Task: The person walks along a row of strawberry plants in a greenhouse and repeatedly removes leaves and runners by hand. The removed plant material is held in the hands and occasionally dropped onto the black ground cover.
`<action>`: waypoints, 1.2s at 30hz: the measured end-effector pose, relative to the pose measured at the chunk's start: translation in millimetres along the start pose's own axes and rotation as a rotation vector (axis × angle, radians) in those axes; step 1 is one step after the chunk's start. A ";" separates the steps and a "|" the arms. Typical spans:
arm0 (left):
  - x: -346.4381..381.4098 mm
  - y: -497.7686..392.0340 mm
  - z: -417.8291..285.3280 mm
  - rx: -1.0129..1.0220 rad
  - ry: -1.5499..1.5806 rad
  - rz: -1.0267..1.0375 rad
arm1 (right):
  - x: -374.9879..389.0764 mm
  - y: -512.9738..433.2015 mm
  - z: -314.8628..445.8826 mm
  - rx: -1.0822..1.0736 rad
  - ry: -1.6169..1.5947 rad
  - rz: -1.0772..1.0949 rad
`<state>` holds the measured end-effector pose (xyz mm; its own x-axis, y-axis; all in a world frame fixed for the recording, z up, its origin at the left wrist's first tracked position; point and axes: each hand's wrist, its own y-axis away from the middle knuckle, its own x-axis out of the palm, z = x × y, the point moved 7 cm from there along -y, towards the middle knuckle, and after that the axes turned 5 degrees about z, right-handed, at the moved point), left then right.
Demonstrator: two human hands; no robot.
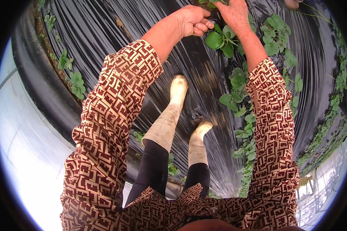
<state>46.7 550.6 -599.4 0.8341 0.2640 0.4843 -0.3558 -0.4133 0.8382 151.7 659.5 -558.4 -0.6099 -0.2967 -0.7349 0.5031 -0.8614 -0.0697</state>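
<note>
My left hand (196, 22) is at the top middle with its fingers curled; I cannot tell whether anything is pinched in them. Just right of it, my right hand (234, 13) reaches to the top edge, where its fingertips are cut off. Green leaves (210, 3) show beside that hand's fingers, and whether it grips them is not visible. Below both hands grows a plant with smooth, rounded leaves (215, 40). It comes up through black plastic mulch film (150, 17). Toothed-leaved plants, seemingly strawberry (238, 79), continue in a row beside my right forearm.
My muddy pale rubber boots (179, 86) stand on the film-covered ground. More leafy plants (276, 34) grow at right, others (77, 83) along a soil strip at left. Pale greenhouse sheeting (26, 115) borders the left side. An unclear rounded object (292, 4) touches the top edge.
</note>
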 end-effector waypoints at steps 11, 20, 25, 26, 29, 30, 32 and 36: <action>92.6 3.6 -94.7 0.298 0.611 0.374 | -115.1 -27.2 -20.1 0.010 0.052 -0.155; 120.2 30.1 -109.4 0.508 0.586 0.592 | -103.7 1.7 -49.6 0.204 -0.435 0.131; 133.5 97.4 -82.7 0.662 0.596 0.633 | -124.8 3.5 -42.6 0.073 -0.327 0.114; 133.4 107.4 -61.9 0.619 0.615 0.514 | -132.3 4.1 -39.4 -0.009 -0.197 0.031; 143.7 133.0 31.2 0.320 0.570 0.150 | -152.1 13.7 -56.2 -0.018 0.053 -0.128; 152.8 145.8 64.8 0.228 0.505 0.103 | -143.4 16.7 -62.9 0.030 0.117 -0.008; 177.9 178.5 133.9 0.023 0.569 0.127 | -130.7 28.6 -77.1 0.096 0.256 0.220; 193.0 206.8 236.3 -0.170 0.626 0.090 | -156.8 42.9 -110.3 0.296 -0.029 -0.057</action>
<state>233.7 310.1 -391.9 0.4136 0.7134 0.5657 -0.5173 -0.3271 0.7908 336.5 714.5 -520.6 -0.6517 -0.2521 -0.7154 0.2694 -0.9586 0.0924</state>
